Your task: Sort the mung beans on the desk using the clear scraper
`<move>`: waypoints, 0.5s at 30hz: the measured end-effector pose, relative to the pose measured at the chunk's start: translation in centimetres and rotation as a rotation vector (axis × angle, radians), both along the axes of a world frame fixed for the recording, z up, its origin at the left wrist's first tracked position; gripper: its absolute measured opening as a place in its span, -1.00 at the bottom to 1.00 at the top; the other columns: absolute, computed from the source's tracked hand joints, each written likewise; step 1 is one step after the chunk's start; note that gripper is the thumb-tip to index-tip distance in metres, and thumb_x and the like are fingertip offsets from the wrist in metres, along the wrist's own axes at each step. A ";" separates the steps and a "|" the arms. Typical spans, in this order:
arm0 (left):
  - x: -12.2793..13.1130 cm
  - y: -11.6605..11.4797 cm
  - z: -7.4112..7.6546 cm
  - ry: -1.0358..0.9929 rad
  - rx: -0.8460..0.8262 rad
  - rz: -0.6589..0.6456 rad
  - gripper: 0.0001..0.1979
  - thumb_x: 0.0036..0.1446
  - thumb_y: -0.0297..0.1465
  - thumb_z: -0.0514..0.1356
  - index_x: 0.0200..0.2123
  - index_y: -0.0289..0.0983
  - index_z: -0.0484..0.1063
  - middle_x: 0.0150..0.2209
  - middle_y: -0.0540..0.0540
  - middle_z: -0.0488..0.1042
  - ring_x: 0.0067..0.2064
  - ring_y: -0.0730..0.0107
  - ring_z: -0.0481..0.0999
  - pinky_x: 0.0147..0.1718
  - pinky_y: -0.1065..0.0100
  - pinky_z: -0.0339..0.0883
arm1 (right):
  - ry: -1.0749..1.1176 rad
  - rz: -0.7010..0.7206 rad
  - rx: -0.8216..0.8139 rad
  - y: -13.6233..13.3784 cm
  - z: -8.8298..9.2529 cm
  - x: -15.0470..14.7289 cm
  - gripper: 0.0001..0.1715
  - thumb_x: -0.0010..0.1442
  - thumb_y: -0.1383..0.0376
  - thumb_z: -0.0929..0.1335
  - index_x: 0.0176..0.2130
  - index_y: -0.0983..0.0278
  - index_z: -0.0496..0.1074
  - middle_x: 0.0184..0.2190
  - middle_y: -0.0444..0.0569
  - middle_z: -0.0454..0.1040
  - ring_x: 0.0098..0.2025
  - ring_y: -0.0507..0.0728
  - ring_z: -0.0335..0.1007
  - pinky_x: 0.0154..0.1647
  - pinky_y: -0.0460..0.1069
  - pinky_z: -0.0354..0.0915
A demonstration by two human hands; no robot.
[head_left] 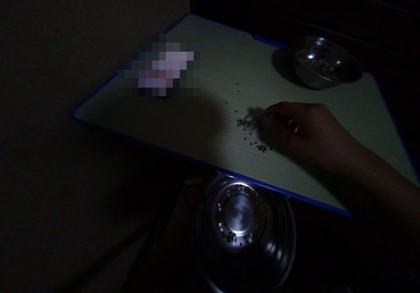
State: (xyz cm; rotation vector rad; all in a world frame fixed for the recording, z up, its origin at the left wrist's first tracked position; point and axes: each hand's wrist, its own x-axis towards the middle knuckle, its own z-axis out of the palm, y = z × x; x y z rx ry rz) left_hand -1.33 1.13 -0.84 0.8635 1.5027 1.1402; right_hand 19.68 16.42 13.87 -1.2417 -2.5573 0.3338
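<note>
Most of the scene is lost in darkness. A blurred patch [159,69] hides something on the tabletop [216,52]. A dim shape by the near bowl's left rim may be the left hand [179,214], but its grip cannot be told. The right hand [295,131] is cut off at the forearm and wears one ring [293,126]. Its fingers curl down onto the small green beans [243,123], and a pinch cannot be made out. There are two steel bowls, the near bowl [243,236] below the tabletop edge and the far bowl [320,67] on it. Both hold beans. The loose ones are tiny, round and dull green. They lie in two little clusters with strays and are too small to count.
</note>
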 end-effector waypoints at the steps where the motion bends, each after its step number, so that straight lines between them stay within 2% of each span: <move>1: -0.1 0.3 -0.3 0.005 0.008 0.022 -0.69 0.13 -0.22 0.10 -0.23 -0.36 0.38 -0.29 -0.10 0.42 -0.31 0.42 0.42 -0.32 0.29 0.36 | 0.002 0.006 -0.010 0.3 -0.1 -0.1 -0.67 0.17 0.32 0.22 -0.12 0.31 0.45 -0.26 0.05 0.53 -0.33 0.14 0.44 -0.36 -0.02 0.24; 7: -0.6 0.4 -1.2 0.030 0.033 0.139 -0.66 0.16 -0.14 0.02 -0.32 -0.29 0.40 -0.34 -0.08 0.42 -0.35 0.44 0.40 -0.35 0.34 0.35 | 0.025 0.085 -0.069 1.2 -0.2 -0.5 -0.70 0.16 0.34 0.22 -0.14 0.32 0.44 -0.30 0.02 0.52 -0.33 0.13 0.43 -0.33 -0.02 0.24; 11: -0.4 -0.2 -0.6 0.035 0.041 0.158 -0.68 0.15 -0.19 0.07 -0.23 -0.34 0.38 -0.29 -0.11 0.41 -0.32 0.42 0.41 -0.33 0.31 0.36 | 0.057 0.150 -0.144 0.8 -0.1 -0.4 -0.69 0.17 0.36 0.21 -0.12 0.32 0.43 -0.28 0.00 0.51 -0.32 0.10 0.41 -0.31 -0.03 0.23; 15: 0.0 -0.2 0.4 0.025 0.054 0.118 -0.70 0.12 -0.25 0.12 -0.19 -0.37 0.37 -0.25 -0.11 0.40 -0.27 0.38 0.42 -0.30 0.27 0.37 | 0.042 0.205 -0.252 -0.3 0.1 -0.1 -0.70 0.20 0.36 0.20 -0.13 0.30 0.43 -0.31 -0.05 0.50 -0.37 0.04 0.39 -0.35 -0.07 0.22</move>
